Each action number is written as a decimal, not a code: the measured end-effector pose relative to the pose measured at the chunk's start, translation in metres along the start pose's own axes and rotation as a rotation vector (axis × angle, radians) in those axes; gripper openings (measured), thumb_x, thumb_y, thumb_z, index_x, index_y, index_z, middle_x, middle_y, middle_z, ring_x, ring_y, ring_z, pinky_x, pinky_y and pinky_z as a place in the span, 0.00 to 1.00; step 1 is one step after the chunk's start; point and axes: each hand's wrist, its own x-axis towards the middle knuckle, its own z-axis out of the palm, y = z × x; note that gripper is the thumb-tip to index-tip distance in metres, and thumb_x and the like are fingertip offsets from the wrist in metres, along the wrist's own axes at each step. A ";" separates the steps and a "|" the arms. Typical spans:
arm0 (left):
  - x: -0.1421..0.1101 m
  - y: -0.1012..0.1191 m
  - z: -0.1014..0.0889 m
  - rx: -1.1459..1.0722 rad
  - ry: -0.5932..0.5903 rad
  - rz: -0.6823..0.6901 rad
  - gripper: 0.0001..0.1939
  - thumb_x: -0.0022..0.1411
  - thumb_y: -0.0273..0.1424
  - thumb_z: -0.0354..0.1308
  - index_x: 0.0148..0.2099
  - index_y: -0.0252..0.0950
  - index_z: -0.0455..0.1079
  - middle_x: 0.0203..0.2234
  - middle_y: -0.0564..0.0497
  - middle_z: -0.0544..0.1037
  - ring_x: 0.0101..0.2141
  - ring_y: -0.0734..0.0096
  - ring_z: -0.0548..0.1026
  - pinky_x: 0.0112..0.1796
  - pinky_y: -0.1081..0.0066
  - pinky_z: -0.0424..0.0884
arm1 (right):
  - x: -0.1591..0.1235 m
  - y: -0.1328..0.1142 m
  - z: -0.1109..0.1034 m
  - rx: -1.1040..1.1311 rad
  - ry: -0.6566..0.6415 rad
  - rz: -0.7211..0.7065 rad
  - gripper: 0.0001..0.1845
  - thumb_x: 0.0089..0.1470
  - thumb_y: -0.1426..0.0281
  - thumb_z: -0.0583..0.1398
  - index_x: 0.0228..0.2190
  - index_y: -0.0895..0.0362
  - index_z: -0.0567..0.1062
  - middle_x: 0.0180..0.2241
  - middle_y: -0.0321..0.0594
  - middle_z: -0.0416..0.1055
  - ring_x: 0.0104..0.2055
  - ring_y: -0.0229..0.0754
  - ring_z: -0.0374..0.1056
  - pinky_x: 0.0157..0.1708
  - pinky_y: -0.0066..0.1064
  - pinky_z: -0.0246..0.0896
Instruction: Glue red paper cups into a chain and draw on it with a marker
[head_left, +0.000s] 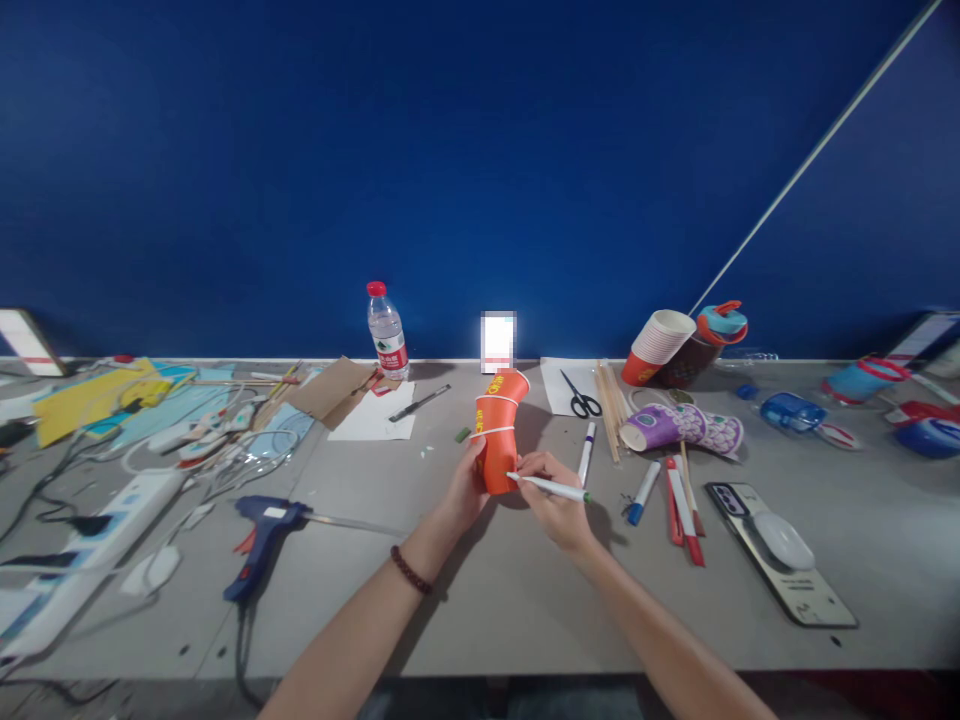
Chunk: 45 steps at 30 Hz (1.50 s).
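Several orange paper cups (496, 455), joined end to end into a bent column with yellow print, stand tilted in front of me. My left hand (466, 492) wraps round the lower left side of this column. In my right hand (556, 505) is a white marker (553, 488) with a green end, held like a pen. Its tip meets or nearly meets the lower right side of the orange cups; I cannot tell if it touches. A small green piece (462, 435), perhaps the marker's cap, lies left of the column.
Left are a blue glue gun (268, 535), a power strip (97, 560) and a water bottle (388, 335). Right are scissors (581, 398), wooden sticks (609, 410), stacked paper cups (660, 345), purple cups (684, 430), markers (682, 515) and a phone (780, 560).
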 end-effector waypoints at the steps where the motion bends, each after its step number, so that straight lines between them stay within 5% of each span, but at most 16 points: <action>1: 0.000 0.000 0.000 -0.004 0.005 0.001 0.19 0.54 0.44 0.62 0.39 0.32 0.71 0.29 0.45 0.80 0.31 0.63 0.78 0.37 0.66 0.72 | 0.000 0.000 0.000 0.008 0.000 0.001 0.03 0.50 0.72 0.60 0.26 0.54 0.72 0.30 0.40 0.73 0.34 0.43 0.71 0.35 0.34 0.66; 24: 0.003 -0.003 -0.006 0.004 -0.007 -0.012 0.21 0.53 0.46 0.63 0.39 0.32 0.72 0.30 0.46 0.79 0.31 0.64 0.77 0.38 0.66 0.70 | 0.000 0.003 -0.001 0.014 0.064 0.051 0.04 0.50 0.72 0.60 0.25 0.54 0.71 0.30 0.39 0.74 0.35 0.44 0.71 0.36 0.34 0.66; 32: 0.000 -0.003 -0.005 -0.005 0.043 0.004 0.18 0.53 0.41 0.65 0.41 0.34 0.71 0.30 0.50 0.79 0.31 0.67 0.76 0.35 0.69 0.70 | 0.000 0.003 -0.001 -0.067 0.092 0.126 0.06 0.53 0.66 0.61 0.32 0.55 0.75 0.32 0.41 0.76 0.31 0.42 0.71 0.29 0.31 0.66; 45: -0.001 -0.001 -0.004 0.005 0.048 -0.010 0.18 0.54 0.41 0.64 0.43 0.36 0.69 0.32 0.50 0.79 0.32 0.66 0.77 0.35 0.69 0.70 | 0.001 0.000 0.001 -0.179 0.053 -0.001 0.04 0.54 0.68 0.61 0.32 0.54 0.76 0.33 0.41 0.75 0.35 0.43 0.72 0.35 0.34 0.68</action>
